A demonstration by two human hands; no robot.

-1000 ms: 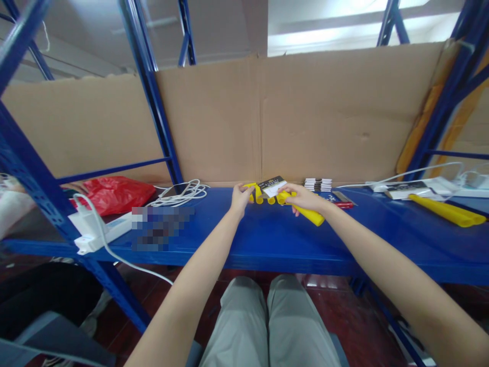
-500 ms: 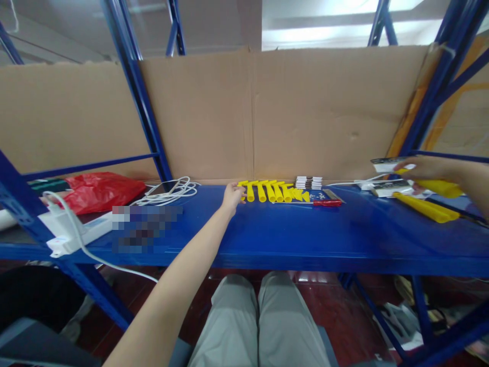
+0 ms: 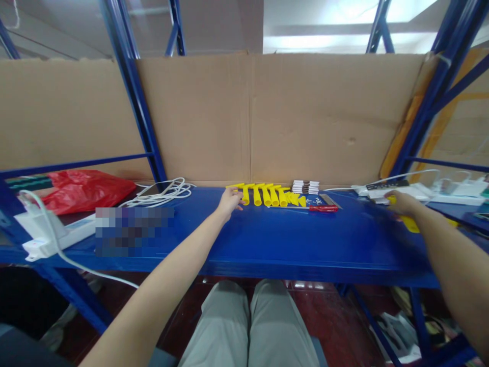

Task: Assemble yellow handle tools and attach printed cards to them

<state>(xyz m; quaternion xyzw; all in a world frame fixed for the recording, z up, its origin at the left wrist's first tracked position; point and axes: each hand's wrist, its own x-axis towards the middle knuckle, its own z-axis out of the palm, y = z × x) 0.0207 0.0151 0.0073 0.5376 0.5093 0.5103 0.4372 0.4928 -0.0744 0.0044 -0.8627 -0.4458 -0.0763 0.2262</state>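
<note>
A row of yellow plastic tube-like parts with flat tops (image 3: 270,195) stands near the back of the blue shelf, smaller yellow pieces (image 3: 296,199) at its right end. My left hand (image 3: 229,201) is at the row's left end, fingers apart beside the first part; whether they touch it is unclear. Over at the right, my right hand (image 3: 403,204) is closed round a yellow plastic part (image 3: 409,224), blurred by motion and mostly hidden by the hand and forearm. A red-handled screwdriver (image 3: 323,208) lies in front of the small pieces.
A stack of small white pieces (image 3: 305,187) sits behind the screwdriver. White power strips (image 3: 454,193) with cables are at the right. To the left are a red plastic bag (image 3: 89,189), coiled white cable (image 3: 173,192) and a white plug (image 3: 40,224). Cardboard (image 3: 198,117) backs the shelf.
My right hand has come lower and nearer, leaving the black-and-white item at the back right, and now has the yellow part. My left hand stays by the row. The view has shifted slightly.
</note>
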